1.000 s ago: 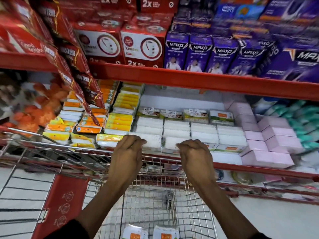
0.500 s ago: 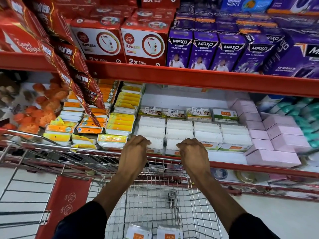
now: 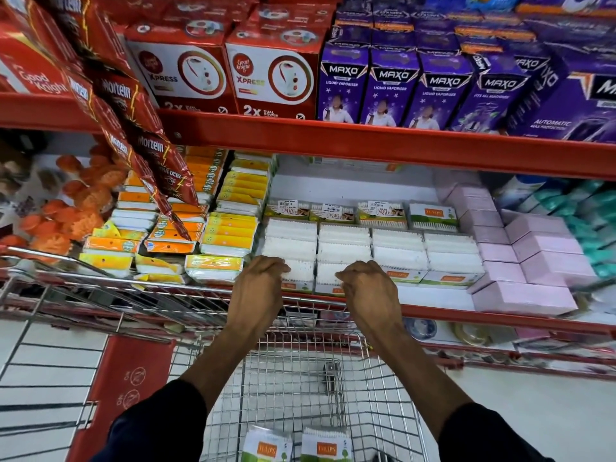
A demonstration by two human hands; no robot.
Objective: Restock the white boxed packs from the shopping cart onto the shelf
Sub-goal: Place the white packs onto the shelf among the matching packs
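Note:
White boxed packs (image 3: pixel 400 251) lie in several rows on the middle shelf (image 3: pixel 466 316), with green and orange labels on their front faces. My left hand (image 3: pixel 258 288) and my right hand (image 3: pixel 366 288) are side by side at the shelf's front edge. Each has its fingers curled over a front-row white pack (image 3: pixel 300 271), and the hands hide those packs' near sides. Below my arms stands the wire shopping cart (image 3: pixel 300 371). Two more white packs (image 3: pixel 266 445) with orange labels lie at its near end.
Yellow and orange packets (image 3: pixel 230 228) are stacked left of the white packs, and pink boxes (image 3: pixel 533 261) to the right. Red sachet strips (image 3: pixel 143 145) hang down at the upper left. The red upper shelf (image 3: pixel 366 138) carries red and purple boxes. A second cart (image 3: pixel 66 295) stands at the left.
Both hands stay at the front row of white packs. The left hand has shifted slightly right, closer to the right hand. The view has steadied.

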